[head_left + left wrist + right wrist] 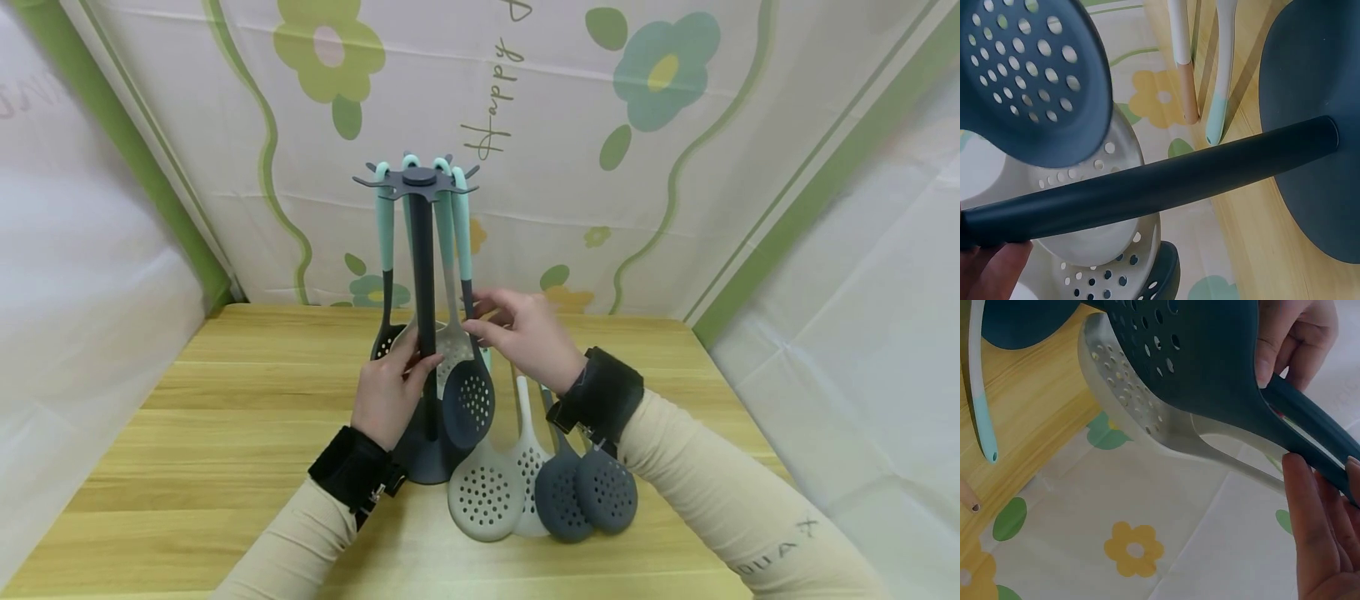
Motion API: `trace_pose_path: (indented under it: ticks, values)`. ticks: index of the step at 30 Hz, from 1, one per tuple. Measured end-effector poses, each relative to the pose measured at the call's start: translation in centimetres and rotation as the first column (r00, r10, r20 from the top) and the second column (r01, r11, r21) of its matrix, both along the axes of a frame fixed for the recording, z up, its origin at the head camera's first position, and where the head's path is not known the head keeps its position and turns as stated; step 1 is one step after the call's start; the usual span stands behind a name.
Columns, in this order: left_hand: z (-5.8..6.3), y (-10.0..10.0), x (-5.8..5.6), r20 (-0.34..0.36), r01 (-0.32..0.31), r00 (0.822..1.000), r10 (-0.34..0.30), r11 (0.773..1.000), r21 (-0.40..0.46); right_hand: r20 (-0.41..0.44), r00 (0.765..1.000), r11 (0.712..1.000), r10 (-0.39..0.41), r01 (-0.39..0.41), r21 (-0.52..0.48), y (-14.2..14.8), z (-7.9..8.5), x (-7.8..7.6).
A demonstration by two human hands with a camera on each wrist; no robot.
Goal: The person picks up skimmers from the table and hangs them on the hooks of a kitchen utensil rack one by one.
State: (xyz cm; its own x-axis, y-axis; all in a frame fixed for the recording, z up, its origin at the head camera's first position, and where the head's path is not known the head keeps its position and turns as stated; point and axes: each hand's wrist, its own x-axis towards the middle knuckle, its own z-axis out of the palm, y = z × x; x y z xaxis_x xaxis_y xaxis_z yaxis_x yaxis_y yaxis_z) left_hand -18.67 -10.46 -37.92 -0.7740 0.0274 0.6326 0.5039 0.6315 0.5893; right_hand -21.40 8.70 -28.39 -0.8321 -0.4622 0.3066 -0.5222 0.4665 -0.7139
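A dark utensil stand (424,267) with a hooked top rises from the wooden table, several mint-handled utensils hanging round it. My left hand (386,400) grips its pole partway down, thumb across the front. On the right side of the stand hangs a dark skimmer (471,404) with round holes. Thumb and fingers of my right hand (528,333) pinch its handle just below the mint part. Behind it a pale grey skimmer (1125,387) hangs close by. In the left wrist view, the pole (1147,187) crosses in front of several hanging heads.
Right of the stand's round base (427,467), a pale skimmer (486,500), a white slotted utensil (530,467) and two dark skimmers (561,500) lie overlapping on the table (225,433). A flowered cloth (555,208) hangs behind the table's far edge.
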Motion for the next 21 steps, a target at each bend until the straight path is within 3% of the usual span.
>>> trace_pose_path:
  ticks: [21]
  values:
    - [0.1,0.0,0.1,0.033,0.002,0.999,-0.002,1.000,0.002,-0.060,0.998,0.999,-0.023,0.021,-0.038,-0.6,-1.3,-1.1]
